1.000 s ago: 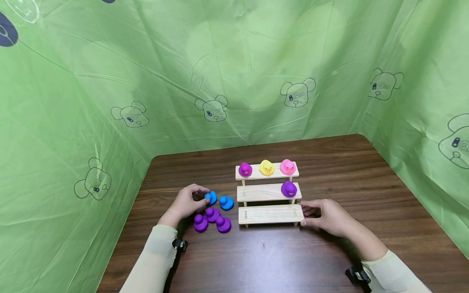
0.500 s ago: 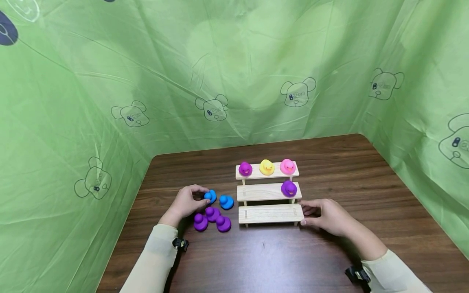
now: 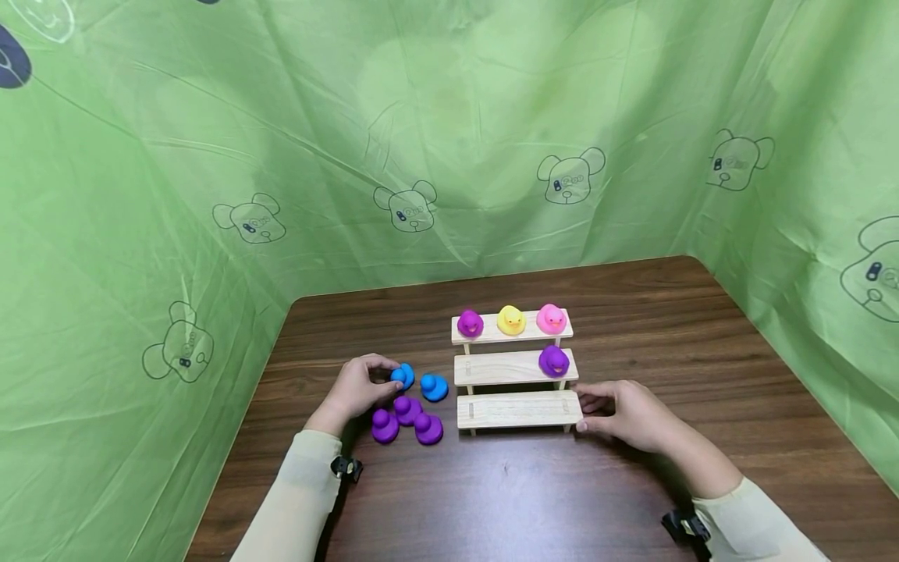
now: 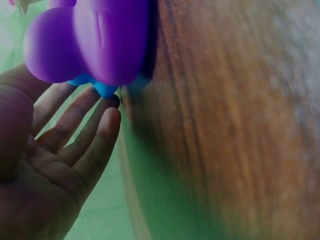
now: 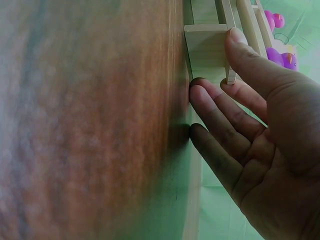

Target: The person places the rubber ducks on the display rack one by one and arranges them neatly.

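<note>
My left hand [image 3: 358,388] lies on the table left of the stand and pinches a blue duck [image 3: 402,376] between thumb and fingertips. In the left wrist view the fingers [image 4: 95,135] reach to that blue duck [image 4: 102,87] behind a purple duck [image 4: 95,40]. A second blue duck [image 3: 434,387] sits beside it, and three purple ducks [image 3: 406,410] cluster just in front. My right hand [image 3: 618,414] rests at the right end of a three-step wooden stand [image 3: 516,410]. Its thumb [image 5: 250,55] presses the lowest step [image 5: 207,47], and its fingers are straight.
The top step carries a magenta duck [image 3: 470,324], a yellow duck [image 3: 511,320] and a pink duck [image 3: 551,318]. A purple duck [image 3: 554,361] stands at the right of the middle step. Green sheeting [image 3: 449,117] walls the brown table [image 3: 632,328] behind and at both sides.
</note>
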The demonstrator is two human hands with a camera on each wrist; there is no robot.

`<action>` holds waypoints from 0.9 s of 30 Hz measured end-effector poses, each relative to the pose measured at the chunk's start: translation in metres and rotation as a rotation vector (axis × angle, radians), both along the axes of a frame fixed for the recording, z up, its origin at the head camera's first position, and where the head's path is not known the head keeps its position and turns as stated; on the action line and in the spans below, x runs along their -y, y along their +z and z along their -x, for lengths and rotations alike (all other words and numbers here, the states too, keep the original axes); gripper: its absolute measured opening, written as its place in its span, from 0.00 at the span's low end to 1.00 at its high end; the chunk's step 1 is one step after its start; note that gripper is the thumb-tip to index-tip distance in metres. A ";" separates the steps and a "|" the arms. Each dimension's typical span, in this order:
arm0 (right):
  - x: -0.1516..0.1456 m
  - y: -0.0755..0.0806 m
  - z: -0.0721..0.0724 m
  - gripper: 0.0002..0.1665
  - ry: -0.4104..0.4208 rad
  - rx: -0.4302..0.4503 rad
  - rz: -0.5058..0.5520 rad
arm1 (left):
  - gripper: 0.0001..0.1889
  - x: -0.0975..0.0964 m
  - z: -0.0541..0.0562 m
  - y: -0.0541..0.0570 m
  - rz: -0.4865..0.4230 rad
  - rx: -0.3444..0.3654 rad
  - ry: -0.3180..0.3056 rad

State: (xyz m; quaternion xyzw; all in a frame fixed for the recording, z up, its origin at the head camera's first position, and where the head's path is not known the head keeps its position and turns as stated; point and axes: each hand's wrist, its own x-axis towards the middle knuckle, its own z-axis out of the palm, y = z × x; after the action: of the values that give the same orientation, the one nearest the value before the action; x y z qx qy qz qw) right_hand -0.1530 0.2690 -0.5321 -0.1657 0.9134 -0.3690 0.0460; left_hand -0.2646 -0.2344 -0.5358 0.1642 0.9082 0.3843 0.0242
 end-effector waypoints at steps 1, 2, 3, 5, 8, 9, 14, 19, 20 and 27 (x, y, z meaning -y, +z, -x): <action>0.000 0.000 0.000 0.39 0.000 -0.001 -0.001 | 0.14 0.000 0.000 0.000 -0.001 -0.001 0.002; 0.000 0.000 0.000 0.39 0.000 -0.002 -0.001 | 0.14 0.000 -0.001 0.001 -0.003 -0.002 0.005; 0.000 0.000 0.000 0.39 0.000 -0.004 -0.002 | 0.14 0.000 -0.001 0.001 -0.004 -0.005 0.009; 0.000 0.000 0.000 0.39 0.001 -0.006 0.000 | 0.14 0.000 -0.002 0.001 -0.009 -0.011 0.022; 0.000 0.000 0.000 0.39 0.004 -0.007 0.003 | 0.14 -0.001 -0.003 0.001 -0.010 -0.027 0.055; 0.000 0.000 0.000 0.39 0.007 -0.007 0.004 | 0.14 -0.002 -0.004 0.001 -0.010 -0.036 0.065; 0.000 0.000 0.000 0.39 0.018 -0.009 0.004 | 0.15 -0.003 -0.007 0.001 -0.024 -0.049 0.117; 0.000 -0.001 0.001 0.39 0.022 -0.006 0.007 | 0.15 -0.006 -0.011 0.004 -0.050 -0.069 0.134; 0.000 -0.001 0.001 0.39 0.022 -0.006 0.008 | 0.15 -0.007 -0.012 0.005 -0.060 -0.077 0.136; 0.001 0.000 0.000 0.39 0.012 -0.004 0.004 | 0.15 -0.016 -0.018 0.017 -0.114 -0.168 0.152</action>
State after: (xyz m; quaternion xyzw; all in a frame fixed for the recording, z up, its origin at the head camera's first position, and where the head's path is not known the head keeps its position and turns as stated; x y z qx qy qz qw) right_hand -0.1528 0.2684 -0.5320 -0.1722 0.9117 -0.3702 0.0461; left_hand -0.2464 -0.2188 -0.5191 0.1277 0.8934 0.4211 -0.0903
